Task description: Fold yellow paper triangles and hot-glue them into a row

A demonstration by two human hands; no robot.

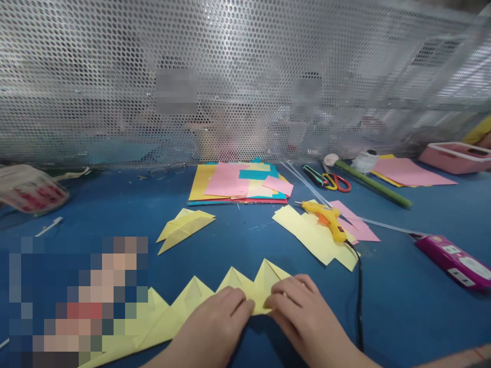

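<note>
A zigzag strip of folded yellow paper [194,299] runs along the table's near side, its triangular points facing away from me. My left hand [220,319] grips its lower edge, fingers pinched on the paper. Close beside it, my right hand [301,312] pinches the last folded piece at the strip's right end. The fingertips partly hide the lower edge. Beyond the strip lie loose folded yellow pieces [186,227]. A yellow hot glue gun [326,217] rests on flat yellow sheets [303,232], its black cord running down past my right hand.
Stacked coloured papers [224,181] lie at the back, against a perforated metal screen [230,61]. To the right are scissors [339,182], a green stem [374,184], a purple box cutter pack [454,260] and a pink basket [458,157]. A pixelated patch covers the left front.
</note>
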